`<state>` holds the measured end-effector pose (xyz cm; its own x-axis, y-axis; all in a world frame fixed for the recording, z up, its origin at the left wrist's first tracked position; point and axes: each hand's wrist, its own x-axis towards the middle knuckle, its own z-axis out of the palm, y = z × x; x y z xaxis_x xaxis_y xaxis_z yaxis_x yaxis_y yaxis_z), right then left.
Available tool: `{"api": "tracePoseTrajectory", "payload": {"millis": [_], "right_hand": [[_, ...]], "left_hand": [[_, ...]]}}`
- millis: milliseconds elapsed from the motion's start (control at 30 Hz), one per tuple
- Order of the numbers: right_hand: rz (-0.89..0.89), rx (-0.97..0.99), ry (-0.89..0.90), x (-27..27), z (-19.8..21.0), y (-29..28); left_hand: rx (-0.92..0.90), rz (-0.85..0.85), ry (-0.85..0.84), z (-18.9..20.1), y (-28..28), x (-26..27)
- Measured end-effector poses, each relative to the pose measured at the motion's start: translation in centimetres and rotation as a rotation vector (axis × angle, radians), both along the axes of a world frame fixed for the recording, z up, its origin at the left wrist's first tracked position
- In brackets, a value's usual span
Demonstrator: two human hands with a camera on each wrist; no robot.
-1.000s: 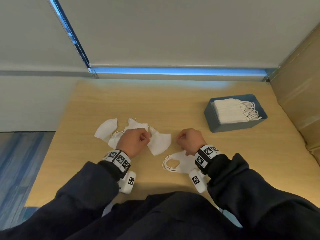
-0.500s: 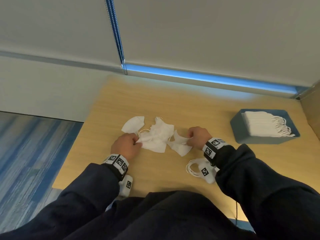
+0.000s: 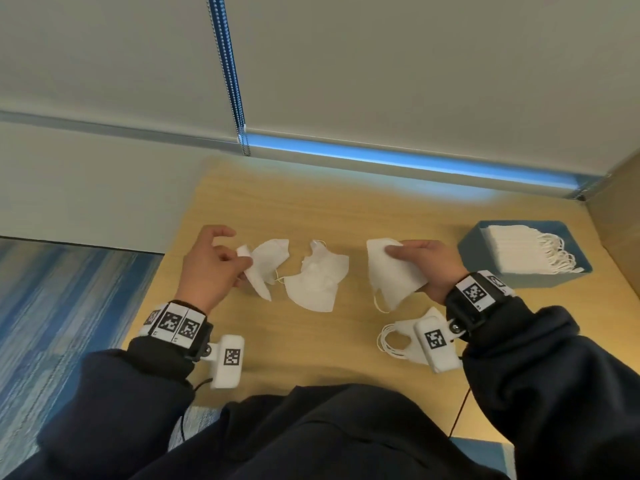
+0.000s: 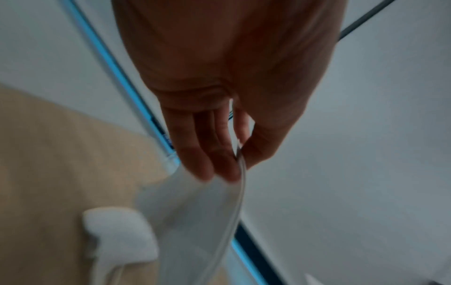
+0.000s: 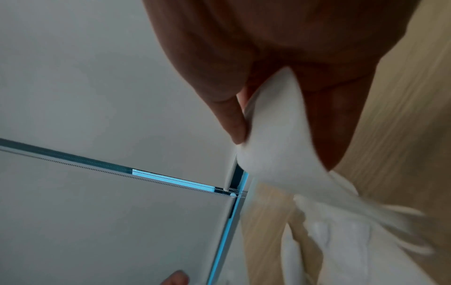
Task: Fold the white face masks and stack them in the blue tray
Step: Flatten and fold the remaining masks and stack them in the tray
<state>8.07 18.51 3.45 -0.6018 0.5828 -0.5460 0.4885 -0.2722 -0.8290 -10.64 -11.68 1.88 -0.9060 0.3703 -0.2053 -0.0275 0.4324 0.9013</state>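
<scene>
Masks hang pinched in both hands: left hand (image 3: 207,268) holds one mask (image 3: 263,268), right hand (image 3: 424,266) another mask (image 3: 391,275).

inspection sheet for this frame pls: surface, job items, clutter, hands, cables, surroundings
Surface: wooden table, bare patches visible.
Job's things: blue tray at right, holding a stack of folded masks; loose mask lying mid-table; another mask near the right wrist, part hidden by the wrist camera.
Clutter: nothing seen.
Grippers: left hand pinches a mask at its edge; right hand grips a second mask, thumb on top.
Cables: thin dark cable running from the right wrist; one by the left wrist camera.
Surroundings: roller blind with bead chain behind the table; blue carpet at left.
</scene>
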Motion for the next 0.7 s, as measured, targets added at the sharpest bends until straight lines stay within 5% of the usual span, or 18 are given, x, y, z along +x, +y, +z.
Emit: {"api": "tracePoseTrajectory", "payload": {"millis": [100, 300, 367, 467, 567, 700], "right_hand": [[-0.043, -0.109, 0.05, -1.0, -0.2, -1.9], [-0.093, -0.202, 0.089, -1.9, 0.0, -3.8], [-0.128, -0.238, 0.081, -1.6, -0.2, -3.7], [-0.189, -0.337, 0.075, -0.9, -0.5, -4.1], [-0.269, -0.457, 0.109, -0.4, -0.9, -4.8], [-0.316, -0.55, 0.175, -0.6, -1.0, -6.2]], "left_hand": [[-0.051, -0.255, 0.076, 3.6, 1.2, 0.4], [-0.001, -0.631, -0.192, 6.3, 3.2, 1.4], [-0.068, -0.575, -0.03, 6.0, 3.6, 1.2], [-0.221, -0.339, 0.428, 5.1, 4.1, 0.5], [-0.112, -0.086, 0.694, 5.1, 4.8, 1.0], [-0.131, -0.203, 0.895, 5.3, 6.7, 4.8]]}}
